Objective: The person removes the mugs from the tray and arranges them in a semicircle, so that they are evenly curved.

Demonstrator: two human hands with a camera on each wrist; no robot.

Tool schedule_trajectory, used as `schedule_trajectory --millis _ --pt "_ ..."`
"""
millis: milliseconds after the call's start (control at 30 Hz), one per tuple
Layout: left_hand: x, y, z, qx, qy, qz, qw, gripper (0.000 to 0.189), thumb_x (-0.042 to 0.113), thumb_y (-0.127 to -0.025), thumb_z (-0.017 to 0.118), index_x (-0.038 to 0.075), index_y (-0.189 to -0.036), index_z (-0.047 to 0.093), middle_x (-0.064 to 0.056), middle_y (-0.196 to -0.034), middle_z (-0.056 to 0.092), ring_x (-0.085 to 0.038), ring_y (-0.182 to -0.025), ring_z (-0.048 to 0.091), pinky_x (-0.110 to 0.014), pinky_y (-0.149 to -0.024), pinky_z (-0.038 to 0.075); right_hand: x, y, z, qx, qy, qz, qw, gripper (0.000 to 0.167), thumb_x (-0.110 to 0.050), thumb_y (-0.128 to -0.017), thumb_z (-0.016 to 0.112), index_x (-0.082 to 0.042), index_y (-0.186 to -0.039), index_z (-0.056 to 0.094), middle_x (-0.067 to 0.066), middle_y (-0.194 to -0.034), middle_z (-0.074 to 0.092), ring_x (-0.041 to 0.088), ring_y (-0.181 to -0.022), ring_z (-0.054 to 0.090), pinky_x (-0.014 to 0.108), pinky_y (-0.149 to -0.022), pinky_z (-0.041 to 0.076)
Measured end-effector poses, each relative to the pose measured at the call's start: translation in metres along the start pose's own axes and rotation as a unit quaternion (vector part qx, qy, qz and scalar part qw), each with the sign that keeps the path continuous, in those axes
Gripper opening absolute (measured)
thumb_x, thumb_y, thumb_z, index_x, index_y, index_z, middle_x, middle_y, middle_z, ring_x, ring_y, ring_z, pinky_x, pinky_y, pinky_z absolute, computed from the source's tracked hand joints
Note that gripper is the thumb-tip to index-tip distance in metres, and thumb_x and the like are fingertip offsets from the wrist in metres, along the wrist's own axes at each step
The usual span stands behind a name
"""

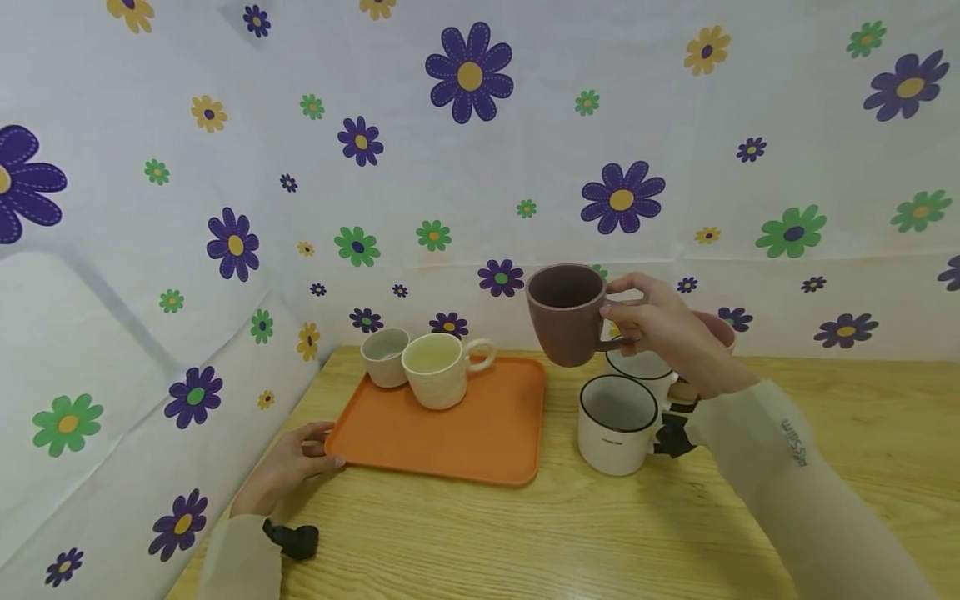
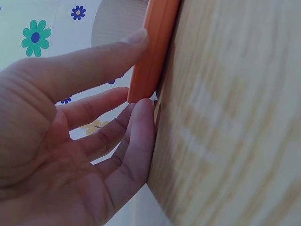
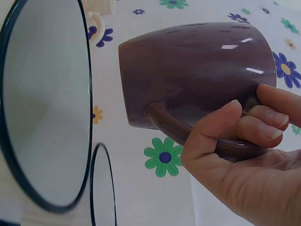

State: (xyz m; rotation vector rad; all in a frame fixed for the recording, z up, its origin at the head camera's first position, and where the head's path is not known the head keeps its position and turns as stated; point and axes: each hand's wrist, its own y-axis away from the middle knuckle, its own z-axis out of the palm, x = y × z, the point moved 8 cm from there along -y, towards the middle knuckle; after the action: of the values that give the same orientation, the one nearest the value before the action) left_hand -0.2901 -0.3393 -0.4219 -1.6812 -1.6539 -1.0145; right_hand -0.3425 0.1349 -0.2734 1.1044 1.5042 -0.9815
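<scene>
My right hand (image 1: 663,329) grips the handle of a brown-purple mug (image 1: 566,329), raised in the air to the right of the orange tray (image 1: 480,437). In the right wrist view, the fingers and thumb wrap the mug's handle (image 3: 176,129). My left hand (image 1: 288,467) pinches the near left corner of the tray. Seen from the left wrist, the thumb presses the orange wall (image 2: 155,52) and the fingertips lie at its lower edge. On the tray's far left stand a cream mug (image 1: 437,382) and a small greyish cup (image 1: 386,367), side by side.
To the right of the tray, a white mug with a black rim (image 1: 615,442) stands on the wooden table (image 1: 465,542). A similar white mug (image 1: 652,372) stands behind it, and a pink mug (image 1: 718,327) is partly hidden by my right hand. Flower-printed cloth (image 1: 547,150) hangs behind and at left.
</scene>
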Motion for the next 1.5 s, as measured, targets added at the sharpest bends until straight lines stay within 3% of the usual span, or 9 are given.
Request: schedule_trajectory --millis 167,300,433,600,700,900,1000,1233,1500 --pt "0.001 0.001 0.000 -0.002 -0.002 0.000 1.0000 0.068 0.007 -0.092 0.075 -0.015 -0.145 0.039 -0.031 -0.130 0.055 -0.037 -0.111 0.064 -0.036 -0.086 0.055 0.002 0.006 -0.011 0.012 0.017 0.002 0.9998 0.041 -0.012 -0.104 0.056 0.002 -0.137 0.035 -0.002 -0.069 0.039 0.013 -0.062 0.040 0.032 -0.067 0.051" --pt "0.000 0.001 0.000 0.002 -0.005 -0.005 1.0000 0.067 0.006 -0.091 0.075 -0.014 -0.145 0.040 -0.031 -0.130 0.056 -0.037 -0.110 0.064 -0.036 -0.086 0.055 0.004 0.009 -0.017 0.020 0.010 0.002 0.9997 0.028 -0.013 -0.105 0.056 -0.004 -0.125 0.040 -0.003 -0.067 0.040 0.013 -0.063 0.041 0.032 -0.067 0.050" --pt "0.001 0.001 0.000 0.004 -0.009 -0.011 0.9999 0.067 0.008 -0.092 0.076 -0.013 -0.145 0.040 -0.031 -0.130 0.056 -0.037 -0.111 0.064 -0.039 -0.088 0.055 0.006 0.014 -0.022 0.019 -0.010 0.000 0.9998 0.017 -0.014 -0.105 0.055 -0.007 -0.111 0.041 -0.003 -0.072 0.042 0.012 -0.064 0.039 0.031 -0.066 0.049" --pt "0.003 0.001 0.000 0.002 -0.007 -0.003 1.0000 0.067 0.007 -0.092 0.075 -0.014 -0.145 0.040 -0.030 -0.129 0.056 -0.036 -0.109 0.064 -0.037 -0.086 0.055 0.005 0.020 -0.029 0.011 -0.064 -0.012 0.9978 0.013 -0.009 -0.106 0.052 -0.004 -0.106 0.039 -0.001 -0.080 0.047 0.012 -0.062 0.035 0.029 -0.062 0.045" --pt "0.005 0.001 -0.001 0.003 -0.004 0.002 1.0000 0.067 0.006 -0.091 0.076 -0.015 -0.144 0.040 -0.029 -0.128 0.057 -0.034 -0.107 0.065 -0.032 -0.082 0.055 0.004 0.022 -0.033 0.011 -0.090 -0.021 0.9957 0.013 -0.005 -0.105 0.051 -0.003 -0.105 0.039 -0.002 -0.076 0.047 0.013 -0.060 0.034 0.029 -0.058 0.043" --pt "0.004 0.002 -0.001 0.003 -0.009 -0.001 1.0000 0.068 0.007 -0.091 0.076 -0.014 -0.144 0.041 -0.028 -0.127 0.058 -0.033 -0.106 0.064 -0.033 -0.083 0.055 0.005 0.029 -0.046 0.033 -0.012 -0.040 0.9986 0.012 -0.006 -0.105 0.053 -0.004 -0.106 0.041 -0.002 -0.061 0.038 0.014 -0.059 0.040 0.028 -0.058 0.045" --pt "0.002 0.002 0.000 0.002 -0.011 -0.005 0.9999 0.068 0.007 -0.091 0.076 -0.014 -0.145 0.041 -0.028 -0.127 0.058 -0.033 -0.107 0.064 -0.034 -0.084 0.055 0.006 0.033 -0.053 0.042 0.010 -0.042 0.9982 0.013 -0.007 -0.104 0.054 -0.002 -0.106 0.042 -0.003 -0.066 0.048 0.013 -0.063 0.046 0.028 -0.059 0.047" --pt "0.001 0.001 0.001 0.000 -0.014 -0.002 0.9999 0.067 0.007 -0.092 0.075 -0.014 -0.145 0.040 -0.030 -0.129 0.056 -0.038 -0.111 0.063 -0.039 -0.087 0.055 0.013 0.042 -0.067 0.048 -0.036 -0.048 0.9970 0.013 -0.005 -0.103 0.056 0.000 -0.103 0.044 0.000 -0.086 0.072 0.012 -0.080 0.071 0.025 -0.067 0.056" --pt "0.003 0.002 0.001 0.001 -0.013 -0.001 0.9999 0.068 0.008 -0.091 0.076 -0.015 -0.145 0.040 -0.030 -0.127 0.057 -0.037 -0.110 0.064 -0.032 -0.082 0.055 0.018 0.056 -0.081 0.069 -0.031 -0.050 0.9959 0.016 -0.010 -0.103 0.059 -0.001 -0.107 0.046 -0.005 -0.092 0.071 0.008 -0.082 0.066 0.022 -0.070 0.052"
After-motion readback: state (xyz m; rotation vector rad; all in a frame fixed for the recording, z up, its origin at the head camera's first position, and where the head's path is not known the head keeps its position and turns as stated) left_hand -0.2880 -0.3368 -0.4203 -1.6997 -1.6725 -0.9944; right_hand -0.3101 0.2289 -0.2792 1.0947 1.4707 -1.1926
